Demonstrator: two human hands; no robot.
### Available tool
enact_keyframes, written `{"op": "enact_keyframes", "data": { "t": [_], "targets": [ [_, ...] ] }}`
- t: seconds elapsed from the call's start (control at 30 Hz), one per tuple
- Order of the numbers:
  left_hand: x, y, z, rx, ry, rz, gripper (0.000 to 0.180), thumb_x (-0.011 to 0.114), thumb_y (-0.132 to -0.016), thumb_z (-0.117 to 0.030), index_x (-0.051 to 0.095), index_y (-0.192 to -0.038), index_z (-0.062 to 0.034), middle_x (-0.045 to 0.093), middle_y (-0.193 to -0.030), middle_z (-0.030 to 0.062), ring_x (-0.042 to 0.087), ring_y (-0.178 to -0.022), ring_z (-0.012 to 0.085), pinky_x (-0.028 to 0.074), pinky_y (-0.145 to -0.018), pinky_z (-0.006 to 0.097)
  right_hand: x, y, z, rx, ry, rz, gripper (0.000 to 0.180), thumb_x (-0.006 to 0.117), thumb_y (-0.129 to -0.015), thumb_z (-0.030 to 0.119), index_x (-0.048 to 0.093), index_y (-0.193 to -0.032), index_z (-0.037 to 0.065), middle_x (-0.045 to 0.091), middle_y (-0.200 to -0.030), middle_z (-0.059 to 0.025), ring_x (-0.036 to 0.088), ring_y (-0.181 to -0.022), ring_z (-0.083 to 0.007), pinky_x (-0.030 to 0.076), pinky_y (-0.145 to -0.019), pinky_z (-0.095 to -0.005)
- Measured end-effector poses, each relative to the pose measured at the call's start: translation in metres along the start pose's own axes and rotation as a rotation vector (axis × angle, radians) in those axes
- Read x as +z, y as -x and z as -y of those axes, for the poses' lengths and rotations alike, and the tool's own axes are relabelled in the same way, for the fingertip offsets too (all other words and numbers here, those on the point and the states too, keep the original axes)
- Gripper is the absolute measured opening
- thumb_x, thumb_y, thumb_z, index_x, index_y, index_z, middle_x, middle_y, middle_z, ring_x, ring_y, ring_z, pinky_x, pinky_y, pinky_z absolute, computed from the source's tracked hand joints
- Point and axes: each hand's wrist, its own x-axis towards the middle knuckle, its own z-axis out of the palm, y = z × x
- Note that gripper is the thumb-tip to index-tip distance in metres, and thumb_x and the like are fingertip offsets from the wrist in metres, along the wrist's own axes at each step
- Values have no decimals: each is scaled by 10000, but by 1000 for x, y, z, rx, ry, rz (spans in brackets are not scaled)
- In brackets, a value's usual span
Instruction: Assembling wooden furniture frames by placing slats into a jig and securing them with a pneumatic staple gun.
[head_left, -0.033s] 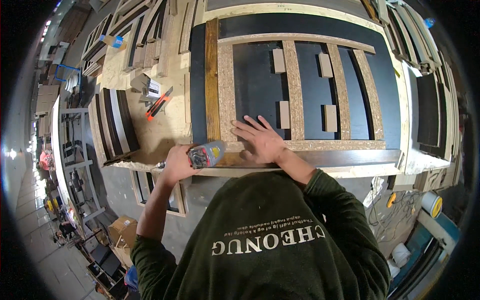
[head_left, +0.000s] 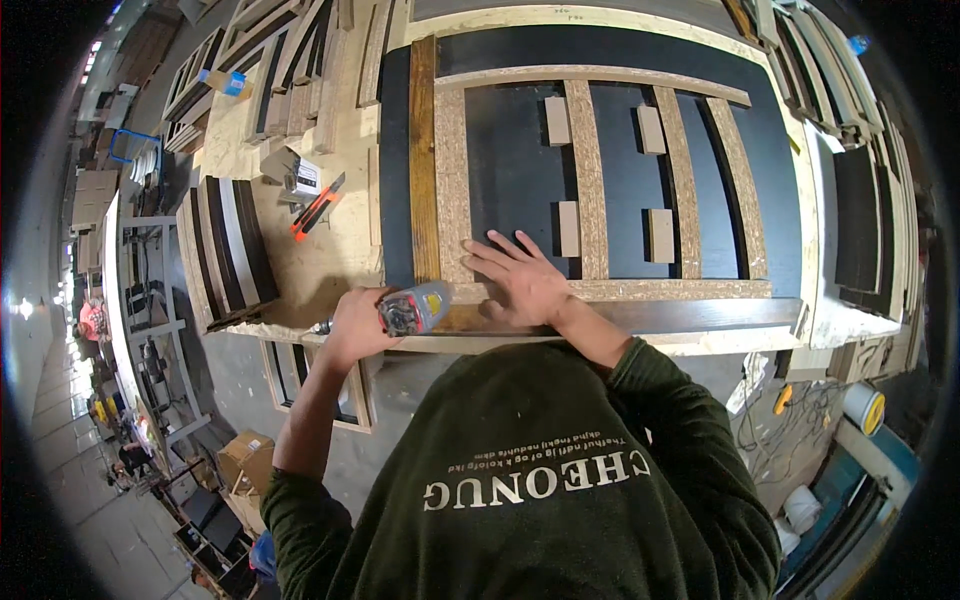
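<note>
A frame of chipboard strips (head_left: 590, 180) lies on a dark panel (head_left: 510, 170) on the wooden workbench (head_left: 320, 260). My right hand (head_left: 522, 282) lies flat with fingers spread on the frame's near left corner, where the strips meet. My left hand (head_left: 352, 322) grips a grey power tool with red and yellow parts (head_left: 415, 308) at the bench's near edge, just left of that corner. The tool's nose points toward the frame's near rail (head_left: 680, 290). Small chipboard blocks (head_left: 660, 235) sit between the upright strips.
An orange-red hand tool (head_left: 318, 208) and a small box (head_left: 300, 178) lie on the bench to the left. Stacked dark panels (head_left: 235, 250) stand beside them. More panels (head_left: 865, 230) lean at the right. Cardboard boxes (head_left: 245, 455), cables (head_left: 790, 420) and a tape roll (head_left: 865, 407) are on the floor.
</note>
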Motion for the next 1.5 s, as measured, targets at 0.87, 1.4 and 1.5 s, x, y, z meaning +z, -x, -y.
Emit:
{"op": "enact_keyframes", "data": {
  "t": [0.87, 1.4, 1.5],
  "targets": [
    [5, -10, 4, 110, -118, -46, 391, 718, -638, -248, 664, -986, -79, 655, -841, 180, 620, -815, 373, 506, -745, 430, 1, 0, -1, -19, 43, -13, 685, 631, -730, 318, 413, -1355, 144, 314, -1471, -34, 269, -1365, -288, 171, -1128, -507],
    [4, -22, -5, 129, -106, 49, 447, 747, -629, -287, 656, -998, -53, 656, -865, 188, 623, -832, 370, 500, -762, 426, 0, -2, -3, -12, 55, 30, 717, 627, -726, 317, 388, -1381, 149, 281, -1494, -36, 224, -1388, -281, 155, -1128, -502],
    [2, -22, -8, 123, -129, 47, 478, 746, -635, -306, 651, -1023, -42, 657, -888, 192, 620, -846, 373, 494, -782, 431, 0, -2, -2, -7, 53, 38, 720, 631, -728, 316, 383, -1383, 148, 280, -1494, -36, 223, -1388, -280, 153, -1129, -500]
  ]
}}
